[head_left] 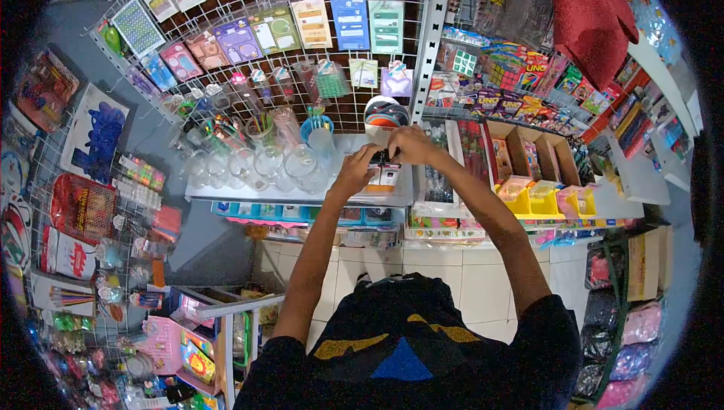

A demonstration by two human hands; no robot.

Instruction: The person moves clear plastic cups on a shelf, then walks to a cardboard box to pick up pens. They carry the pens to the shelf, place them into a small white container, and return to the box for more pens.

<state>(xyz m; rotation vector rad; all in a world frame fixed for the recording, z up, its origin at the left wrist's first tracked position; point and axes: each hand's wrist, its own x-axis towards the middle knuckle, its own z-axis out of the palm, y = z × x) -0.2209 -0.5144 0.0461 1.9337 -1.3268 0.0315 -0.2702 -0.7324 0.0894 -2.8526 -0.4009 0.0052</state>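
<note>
At far left, one red mesh basket (83,206) is showing its open, netted texture among glossy plastic packs. Further right, at least four clear, round-mouthed jars (302,167) are standing along the smooth white shelf (226,193); whether they are glass or plastic cannot be told. Above them, three flat rectangular cards (349,24), one orange, one blue and one green, are hanging in a row on a wire grid.

Near the shelf's right end, the left hand (358,172) is pinching the dark upper part of one small rectangular packet (388,176), printed in white and orange; its grip is closing round that edge. The packet is sitting between and below the two hands, over the shelf; whether it is touching the surface cannot be told. Behind it, several rounded items (387,112) are overlapping. The right hand (411,145) is bending its fingers down at the packet's top; the hand itself is hiding whether its grip is holding anything.

To the right, three yellow plastic bins (543,203) are lining the shelf front, and one red, soft-looking cloth item (592,18) is hanging above.
</note>
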